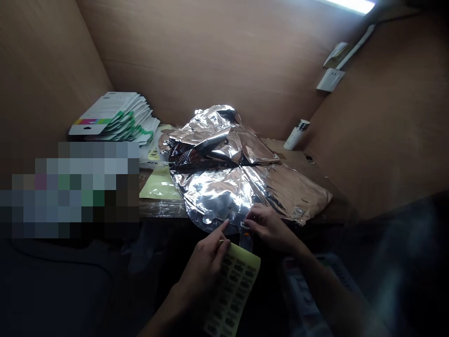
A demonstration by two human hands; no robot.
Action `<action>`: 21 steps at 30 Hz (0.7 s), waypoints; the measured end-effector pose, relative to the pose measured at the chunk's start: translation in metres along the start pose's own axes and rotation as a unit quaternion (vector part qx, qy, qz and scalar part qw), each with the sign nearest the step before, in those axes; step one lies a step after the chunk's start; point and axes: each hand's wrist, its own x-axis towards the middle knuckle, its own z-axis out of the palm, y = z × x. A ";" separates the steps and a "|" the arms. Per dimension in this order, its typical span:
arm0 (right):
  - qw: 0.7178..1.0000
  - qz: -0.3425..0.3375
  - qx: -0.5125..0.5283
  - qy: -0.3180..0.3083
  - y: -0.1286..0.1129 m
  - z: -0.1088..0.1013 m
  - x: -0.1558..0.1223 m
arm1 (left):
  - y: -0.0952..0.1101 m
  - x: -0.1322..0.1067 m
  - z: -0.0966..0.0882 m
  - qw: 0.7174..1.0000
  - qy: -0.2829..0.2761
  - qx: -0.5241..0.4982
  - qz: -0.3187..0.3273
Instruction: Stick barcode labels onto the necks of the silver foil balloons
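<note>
A large crinkled silver foil piece [217,187], which looks like a deflated foil balloon, is spread over the table and hangs past its front edge. From that edge a narrow tab [246,241] with a small orange mark points down. My left hand [208,255] grips the top of a yellow sheet of printed labels [238,285] between thumb and fingers, its index finger stretched toward the foil. Beside the tab, my right hand [268,227] has thumb and index finger pinched together at a small pale piece, too small to make out for certain.
A stack of white and green printed packets [115,117] stands at the back left. Another yellow sheet [159,185] lies partly under the foil. A white bottle [296,135] stands at the back right, below a wall socket [330,79]. A plastic box [305,290] is low on the right.
</note>
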 end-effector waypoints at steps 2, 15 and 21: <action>0.996 0.007 -0.092 -0.001 0.003 0.007 0.002 | 0.001 0.006 0.000 1.000 0.002 0.031 0.001; 0.977 -0.110 -0.134 -0.127 0.051 -0.033 0.019 | 0.011 0.009 -0.013 0.993 -0.027 0.111 -0.018; 0.964 -0.124 -0.144 -0.187 0.050 -0.043 0.028 | 0.008 0.013 -0.015 0.980 -0.051 0.175 0.074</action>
